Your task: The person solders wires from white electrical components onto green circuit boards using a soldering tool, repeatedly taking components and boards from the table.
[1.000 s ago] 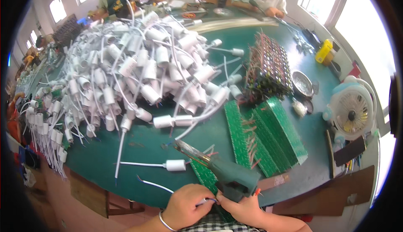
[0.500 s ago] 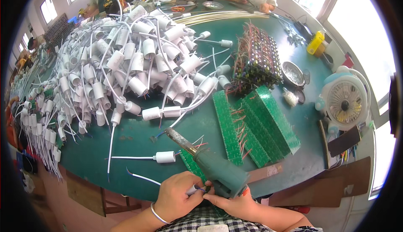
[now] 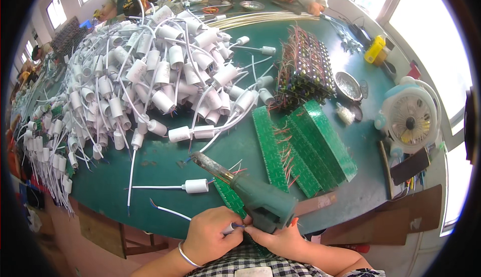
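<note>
My left hand (image 3: 210, 234) is closed around a white lamp socket (image 3: 229, 228), and a short blue wire shows at its open end. A white cable (image 3: 170, 212) with bare-coloured ends comes out on that hand's other side. Close against it, my right hand (image 3: 280, 242) is closed, its thumb at the wire. A dark green heat gun (image 3: 263, 202) with a scorched metal nozzle rises over my right hand, pointing to the upper left; its handle is hidden. Beneath the gun lies a narrow green circuit board strip (image 3: 228, 197). One more lamp socket (image 3: 196, 186) lies nearby.
A big heap of white lamp sockets (image 3: 163, 101) covers the left side. Green circuit boards (image 3: 320, 146) and a wired board stack (image 3: 305, 69) sit right of centre. A small fan (image 3: 411, 121), metal dish (image 3: 348, 86) and yellow bottle (image 3: 375, 50) stand farther right. Two people work across the table.
The heat gun's nozzle has swung slightly to the left. My two hands stay together at the socket's wire end, almost where they were.
</note>
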Motion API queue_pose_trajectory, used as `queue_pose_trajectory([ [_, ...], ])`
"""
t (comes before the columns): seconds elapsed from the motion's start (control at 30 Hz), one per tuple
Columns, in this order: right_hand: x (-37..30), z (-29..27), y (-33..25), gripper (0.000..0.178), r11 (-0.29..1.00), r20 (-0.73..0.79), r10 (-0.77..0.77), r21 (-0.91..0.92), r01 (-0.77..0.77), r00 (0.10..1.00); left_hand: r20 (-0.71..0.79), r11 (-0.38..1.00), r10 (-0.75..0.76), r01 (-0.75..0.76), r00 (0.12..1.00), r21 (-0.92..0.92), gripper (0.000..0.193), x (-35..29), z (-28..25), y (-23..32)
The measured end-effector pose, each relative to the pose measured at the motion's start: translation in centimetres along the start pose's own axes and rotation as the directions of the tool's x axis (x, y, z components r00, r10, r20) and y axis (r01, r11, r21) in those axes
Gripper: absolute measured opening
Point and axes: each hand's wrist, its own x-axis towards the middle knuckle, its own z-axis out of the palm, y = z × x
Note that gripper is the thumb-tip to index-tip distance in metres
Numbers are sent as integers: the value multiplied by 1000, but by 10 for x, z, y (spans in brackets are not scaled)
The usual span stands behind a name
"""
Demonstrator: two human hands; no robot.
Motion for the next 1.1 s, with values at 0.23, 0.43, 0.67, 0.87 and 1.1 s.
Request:
queue_pose_trajectory([
  [0.23,-3,0,3,27,988,52,53,142,-60,997,98,995,-83,88,992,-52,17,-2,-4,-2],
  [0.43,0,-1,8,27,980,-3,-165,-111,163,986,165,996,-91,92,982,2,17,4,-4,4],
  [0.67,-1,0,8,20,993,-12,-96,-67,95,995,239,987,-62,96,969,-132,15,0,-14,-1],
  [0.87,-7,-2,11,31,989,50,-89,-110,94,995,217,951,-164,212,962,-223,14,-2,-13,-4],
  [1.1,-4,-9,23,53,820,95,-408,-398,411,908,302,954,-166,231,939,-193,25,-1,-6,-10],
])
